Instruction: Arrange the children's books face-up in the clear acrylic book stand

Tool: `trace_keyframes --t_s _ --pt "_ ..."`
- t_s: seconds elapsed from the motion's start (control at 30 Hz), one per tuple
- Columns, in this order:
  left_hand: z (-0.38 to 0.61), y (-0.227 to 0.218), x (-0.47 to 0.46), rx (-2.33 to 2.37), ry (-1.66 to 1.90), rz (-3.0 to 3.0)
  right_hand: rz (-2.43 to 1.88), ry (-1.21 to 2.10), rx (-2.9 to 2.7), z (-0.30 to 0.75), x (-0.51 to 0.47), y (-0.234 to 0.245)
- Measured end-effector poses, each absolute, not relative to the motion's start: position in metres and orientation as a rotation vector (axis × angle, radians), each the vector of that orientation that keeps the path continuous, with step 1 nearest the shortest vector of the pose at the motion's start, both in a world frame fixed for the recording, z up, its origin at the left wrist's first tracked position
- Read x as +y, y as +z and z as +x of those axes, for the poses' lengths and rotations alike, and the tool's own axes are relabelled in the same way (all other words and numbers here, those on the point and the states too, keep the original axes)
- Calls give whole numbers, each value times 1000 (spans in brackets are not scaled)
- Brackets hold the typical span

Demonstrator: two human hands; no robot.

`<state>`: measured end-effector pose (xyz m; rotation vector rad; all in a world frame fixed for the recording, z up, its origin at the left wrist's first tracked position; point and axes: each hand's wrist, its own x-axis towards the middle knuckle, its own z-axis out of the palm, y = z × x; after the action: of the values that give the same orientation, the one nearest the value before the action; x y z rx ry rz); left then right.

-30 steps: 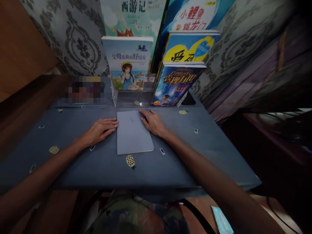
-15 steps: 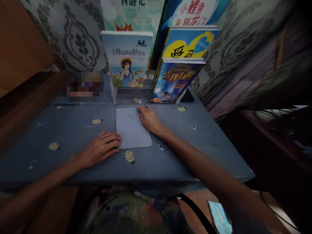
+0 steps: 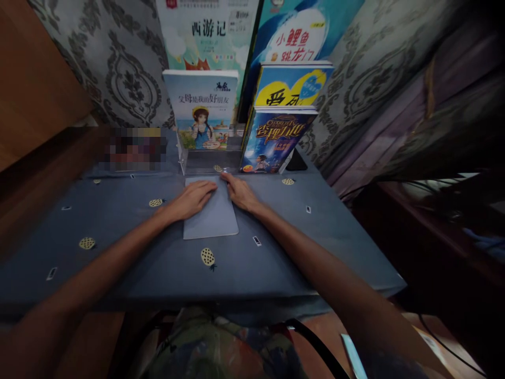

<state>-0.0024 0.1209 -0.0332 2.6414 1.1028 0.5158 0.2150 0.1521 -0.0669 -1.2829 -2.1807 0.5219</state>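
A thin pale-blue notebook (image 3: 213, 220) lies closed and flat on the patterned tablecloth (image 3: 130, 273), just in front of the book stand. My left hand (image 3: 194, 199) rests palm down across its upper left part, fingers stretched out toward the right. Along the upper right edge is my right hand (image 3: 241, 192), its fingers extended and touching the notebook near the top corner. Neither hand grips anything. The hands cover most of the cover's top, so the small marking there is hidden.
Behind the notebook a clear acrylic stand (image 3: 213, 162) holds several upright books, including a blue book with a girl (image 3: 203, 116) and a dark-blue book (image 3: 272, 139). A black phone-like object (image 3: 296, 160) lies right of it. A blurred-out item (image 3: 134, 150) is at the back left.
My left hand has moved from the notebook's lower left edge up and right onto its upper part. My right hand stays by the upper right edge. The view has tilted up slightly.
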Motion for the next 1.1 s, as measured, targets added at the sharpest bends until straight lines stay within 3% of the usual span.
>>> trace_keyframes --t_s 0.43,1.1 --pt "18 -55 169 1007 616 2661 -1181 626 -2130 233 147 -67" --pt "16 -57 172 953 638 2666 -871 679 -2279 272 25 -47"
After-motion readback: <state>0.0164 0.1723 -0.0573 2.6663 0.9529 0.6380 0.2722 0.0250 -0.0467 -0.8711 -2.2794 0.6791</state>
